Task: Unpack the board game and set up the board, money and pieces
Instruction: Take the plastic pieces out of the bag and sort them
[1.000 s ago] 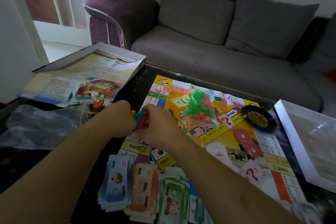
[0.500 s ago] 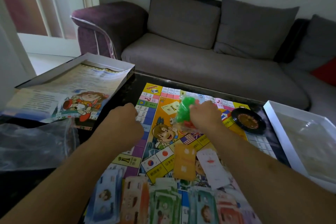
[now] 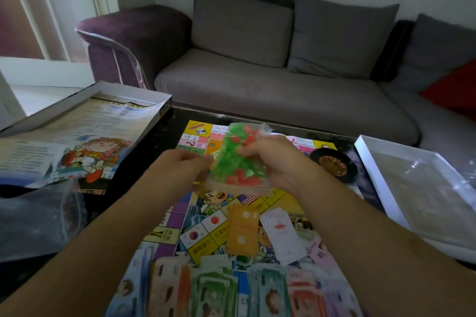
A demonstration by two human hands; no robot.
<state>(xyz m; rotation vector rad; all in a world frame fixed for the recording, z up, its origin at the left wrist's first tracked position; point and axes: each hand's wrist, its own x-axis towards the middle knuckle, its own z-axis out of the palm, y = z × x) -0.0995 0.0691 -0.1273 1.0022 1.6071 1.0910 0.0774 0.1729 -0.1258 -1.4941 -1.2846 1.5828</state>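
Above the board: clear bag of green and red pieces [image 3: 238,159], lifted off the game board [image 3: 198,229].
Right hand [image 3: 280,162]: gripping bag's right side.
Left hand [image 3: 177,172]: pinching bag's left edge.
Card decks: two, orange deck [image 3: 242,230] beside white deck [image 3: 282,235].
Money [image 3: 219,291]: fanned stacks along near edge, count unclear.
Roulette wheel [image 3: 333,165]: one, right of bag.
Box halves: two, left box [image 3: 85,134], right box [image 3: 412,188], flanking on counter [image 3: 164,134].

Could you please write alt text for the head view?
Both hands, left and right, hold a clear bag of green and red pieces above the open board. Money stacks line its near edge; a sofa stands behind.
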